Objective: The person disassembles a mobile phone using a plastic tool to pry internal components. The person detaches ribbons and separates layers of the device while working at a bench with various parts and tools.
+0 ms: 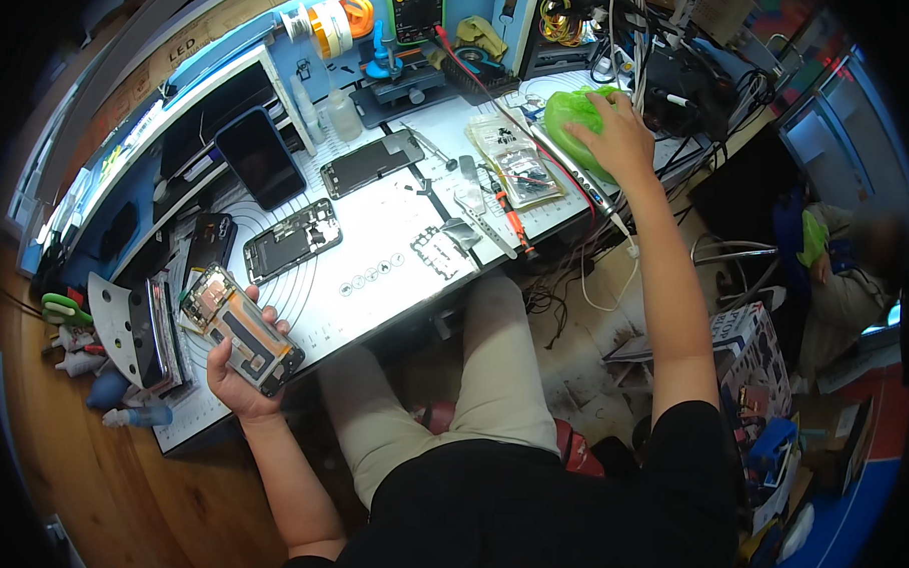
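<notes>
Opened phone (244, 337) — in left hand (242, 393)

Remotely, I log: 1 black-and-green multimeter (416, 10) at upper center; 1 white-and-orange spool (331, 29) to its left; 1 translucent bottle (344, 116) below the spool; 1 green-handled tool (65, 310), far left; tangled cables (642, 40), upper right; 1 patterned carton (741, 336), lower right.

On our bench (371, 241) we see an opened phone (292, 244) lying left of a phone panel (366, 167), with a parts pouch (514, 151) (a screwdriver (514, 224) before it) and a plastic bag (564, 118) farther right.
</notes>
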